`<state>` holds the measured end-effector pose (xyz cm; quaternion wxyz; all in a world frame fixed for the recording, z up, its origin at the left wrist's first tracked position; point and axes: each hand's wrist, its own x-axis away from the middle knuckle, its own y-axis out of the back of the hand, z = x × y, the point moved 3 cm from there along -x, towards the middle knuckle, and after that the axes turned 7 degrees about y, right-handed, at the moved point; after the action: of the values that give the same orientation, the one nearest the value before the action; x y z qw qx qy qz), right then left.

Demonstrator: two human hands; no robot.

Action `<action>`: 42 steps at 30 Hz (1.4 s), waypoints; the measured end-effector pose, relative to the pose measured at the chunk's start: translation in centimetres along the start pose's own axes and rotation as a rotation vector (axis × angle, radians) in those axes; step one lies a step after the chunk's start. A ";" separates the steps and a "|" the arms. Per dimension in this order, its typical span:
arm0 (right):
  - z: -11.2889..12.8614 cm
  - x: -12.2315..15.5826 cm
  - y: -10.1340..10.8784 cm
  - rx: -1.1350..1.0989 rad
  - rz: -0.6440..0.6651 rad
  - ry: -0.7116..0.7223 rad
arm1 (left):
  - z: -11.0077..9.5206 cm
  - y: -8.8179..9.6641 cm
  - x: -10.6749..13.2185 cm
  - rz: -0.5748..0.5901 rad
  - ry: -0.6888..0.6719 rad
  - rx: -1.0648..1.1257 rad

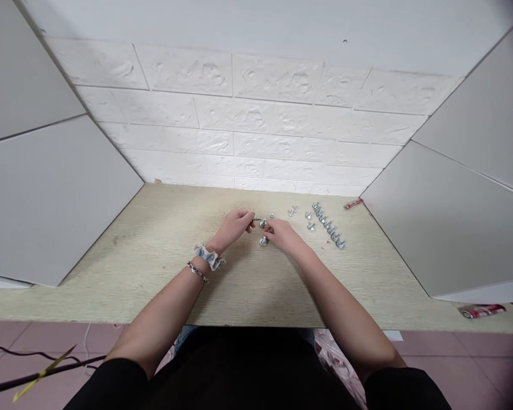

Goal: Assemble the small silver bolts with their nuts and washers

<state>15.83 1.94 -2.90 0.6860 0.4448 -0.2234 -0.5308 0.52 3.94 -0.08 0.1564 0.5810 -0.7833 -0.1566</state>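
Note:
My left hand (235,225) is closed in a pinch on a thin dark tool whose tip reaches a small metal bolt (263,222) between my hands. My right hand (282,233) is curled around that bolt from the right, fingers closed on it. A second small bolt (264,241) stands on the wooden table (162,256) just below the hands. My left wrist wears a blue scrunchie and a bracelet.
A diagonal row of several assembled bolts (328,226) lies to the right, with a few loose ones (292,212) nearer the hands. A red object (353,203) lies at the back right corner, another red item (482,310) at the right edge. Grey panels flank the table; cables lie on the floor at left.

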 end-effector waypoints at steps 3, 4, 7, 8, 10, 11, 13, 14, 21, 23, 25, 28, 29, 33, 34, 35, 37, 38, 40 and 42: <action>0.4 0.1 0.4 0.011 -0.051 0.021 | 0.1 0.0 0.0 0.015 0.009 0.037; 0.6 0.1 0.5 0.005 -0.076 0.028 | 0.1 -0.1 0.0 0.023 0.017 0.062; 1.1 0.2 1.1 -0.045 -0.187 0.046 | 0.0 -0.2 0.1 0.056 0.043 0.174; 1.3 0.2 1.2 -0.072 -0.226 0.048 | -0.1 -0.2 0.2 0.064 0.052 0.209; 1.4 0.3 1.4 -0.135 -0.284 0.047 | -0.1 -0.2 0.2 0.074 0.069 0.258; 1.4 0.3 1.4 -0.166 -0.301 0.045 | -0.2 -0.2 0.3 0.079 0.075 0.271; 1.5 0.3 1.3 -0.221 -0.321 0.042 | -0.2 -0.3 0.3 0.090 0.079 0.287; 1.4 0.2 1.2 -0.244 -0.326 0.037 | -0.1 -0.3 0.2 0.098 0.079 0.294; 1.5 0.3 1.4 -0.437 -0.342 -0.032 | -0.1 -0.5 0.2 0.155 0.057 0.337; 1.7 0.3 1.5 -0.458 -0.339 -0.037 | -0.1 -0.6 0.2 0.162 0.053 0.345; 1.7 0.3 1.5 -0.464 -0.336 -0.035 | -0.1 -0.5 0.1 0.144 0.066 0.375; 1.8 0.3 1.2 -0.476 -0.345 -0.031 | 0.1 -0.6 0.0 0.123 0.098 0.447; 1.8 0.3 1.1 -0.474 -0.354 -0.026 | 0.1 -0.7 -0.1 0.134 0.101 0.465; 1.9 0.3 0.8 -0.470 -0.379 0.005 | 0.0 -0.9 0.0 0.201 0.054 0.471; 2.0 0.3 0.8 -0.464 -0.390 0.013 | 0.0 -0.9 0.0 0.207 0.042 0.458; 2.0 0.4 0.8 -0.452 -0.403 0.026 | -0.1 -0.9 0.0 0.213 0.031 0.445; 2.1 0.4 0.9 -0.409 -0.429 0.080 | -0.2 -0.9 0.1 0.247 0.015 0.444; 2.2 0.4 1.0 -0.383 -0.437 0.119 | -0.2 -1.0 0.1 0.275 0.009 0.457; 2.5 0.5 1.1 -0.335 -0.445 0.184 | -0.2 -1.0 0.1 0.319 0.010 0.489; 2.6 0.6 1.2 -0.297 -0.455 0.207 | -0.1 -1.1 0.1 0.321 0.027 0.495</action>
<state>14.61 0.49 -0.70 0.6261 0.4301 0.0335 -0.6495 1.47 3.57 -0.45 0.0432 0.4721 -0.8774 0.0735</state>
